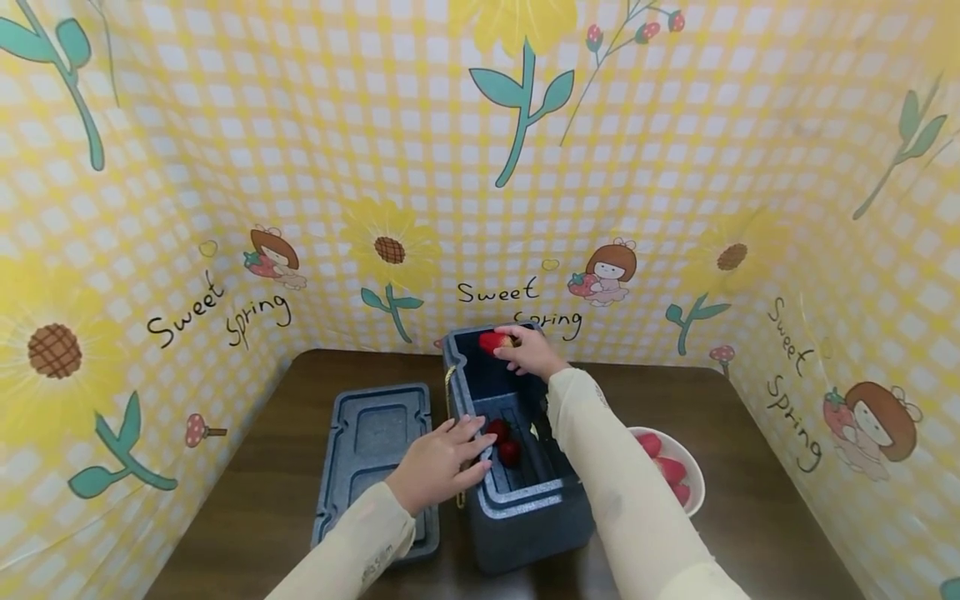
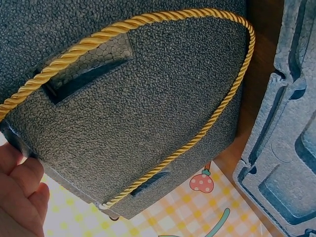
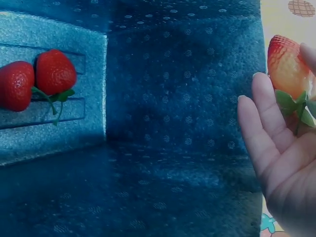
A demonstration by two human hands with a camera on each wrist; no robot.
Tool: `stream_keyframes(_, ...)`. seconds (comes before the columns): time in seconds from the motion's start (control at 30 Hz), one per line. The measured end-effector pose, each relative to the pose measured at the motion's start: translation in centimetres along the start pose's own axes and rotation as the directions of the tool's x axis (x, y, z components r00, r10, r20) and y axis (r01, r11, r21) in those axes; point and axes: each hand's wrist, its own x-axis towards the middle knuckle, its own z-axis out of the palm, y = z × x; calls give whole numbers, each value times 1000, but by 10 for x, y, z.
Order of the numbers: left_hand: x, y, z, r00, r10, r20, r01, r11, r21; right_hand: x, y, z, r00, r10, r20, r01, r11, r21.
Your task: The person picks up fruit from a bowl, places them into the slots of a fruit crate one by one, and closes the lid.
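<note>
A dark blue foam box point(image 1: 528, 529) stands lidless on the table. Over its far end my right hand point(image 1: 534, 353) pinches a strawberry point(image 1: 491, 342) between thumb and fingers. In the right wrist view that strawberry point(image 3: 287, 64) shows a red tip, a pale yellowish shoulder and green leaves. Two red strawberries point(image 3: 56, 72) with green stems lie on the grooved floor of the box. My left hand point(image 1: 442, 460) rests on the box's left rim, its spread fingers reaching over the edge. A twisted gold cord point(image 2: 217, 114) hangs along that outer side.
Left of the box lies its blue lid point(image 1: 380, 435), with recessed panels. A white bowl point(image 1: 699, 500) of several strawberries point(image 1: 672, 471) stands to the right, partly behind my right sleeve. Yellow checked cloth point(image 1: 480, 225) surrounds the brown table point(image 1: 247, 492) at the back and sides.
</note>
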Motion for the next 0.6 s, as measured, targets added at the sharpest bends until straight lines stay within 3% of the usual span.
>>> stream_keyframes(0.37,3,3,1,1000,26,-3,-26,1000,-2,3,15,2,999,49,9,-49,999,-19)
stream_keyframes(0.6,-1,1,-1,1000,-2,3,2,1000,-16,9,19,14,998,42,42,-40,998,-38)
